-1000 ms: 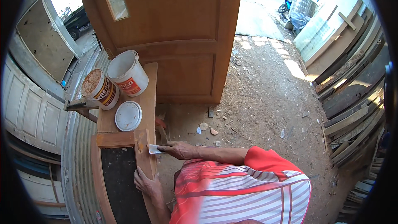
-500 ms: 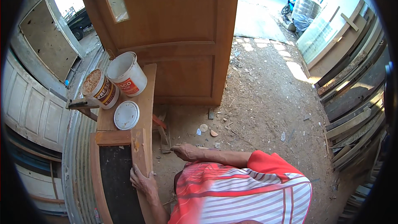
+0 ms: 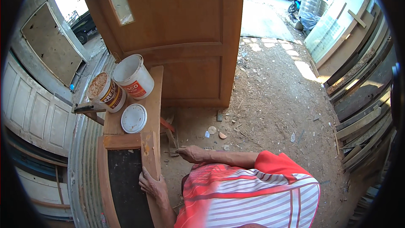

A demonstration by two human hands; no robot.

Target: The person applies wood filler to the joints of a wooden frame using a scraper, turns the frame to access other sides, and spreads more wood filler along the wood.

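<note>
A reddish-brown wooden framed panel [image 3: 152,160] with a dark inset lies on the bench at the lower left. My left hand [image 3: 154,185] grips its right-hand stile, fingers over the top face and thumb by the outer edge. To the right of the panel, off its edge, my right hand [image 3: 193,154] is closed. A thin, flat piece [image 3: 173,153] sticks out leftward from its fingertips; its kind is too small to make out. The hand's underside and inner fingers are hidden.
On the bench board [image 3: 155,97] stand a white bucket [image 3: 137,82], a tub of tan paste [image 3: 110,97] and a round white lid [image 3: 134,118]. A large wooden door [image 3: 181,76] rises behind. Planks [image 3: 358,131] lean at right; debris litters the dirt floor [image 3: 270,118].
The whole view has shifted slightly, so bench and panel sit a little farther right. Both hands keep nearly the same places. A motorbike on the street beyond has moved left.
</note>
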